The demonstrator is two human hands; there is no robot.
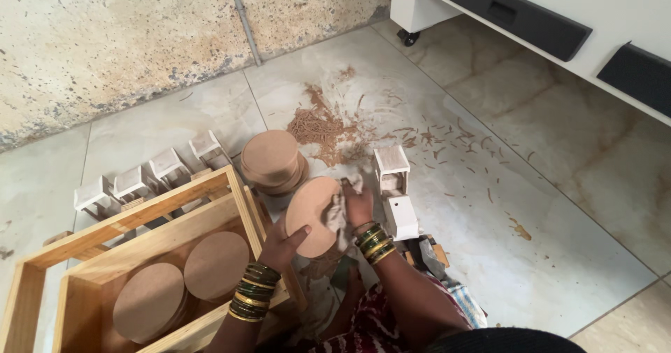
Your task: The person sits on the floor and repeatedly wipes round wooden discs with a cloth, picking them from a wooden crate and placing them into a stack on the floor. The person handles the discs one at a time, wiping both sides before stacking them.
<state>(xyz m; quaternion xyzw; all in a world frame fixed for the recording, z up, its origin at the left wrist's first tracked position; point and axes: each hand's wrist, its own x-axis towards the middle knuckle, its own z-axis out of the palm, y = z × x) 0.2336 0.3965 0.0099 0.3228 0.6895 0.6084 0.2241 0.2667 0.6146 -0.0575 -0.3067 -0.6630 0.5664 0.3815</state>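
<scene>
Tan discs, pale wood, marbled grey floor

The round disc (312, 214) is plain light brown, like the stack (271, 160) behind it — the crate (133, 220) left of the disc is pale yellow wood. White-painted little blocks (392, 171) stand right of it. Bangles (372, 240) are green and gold; floor tiles (559, 206) are cream-grey, veined.
</scene>
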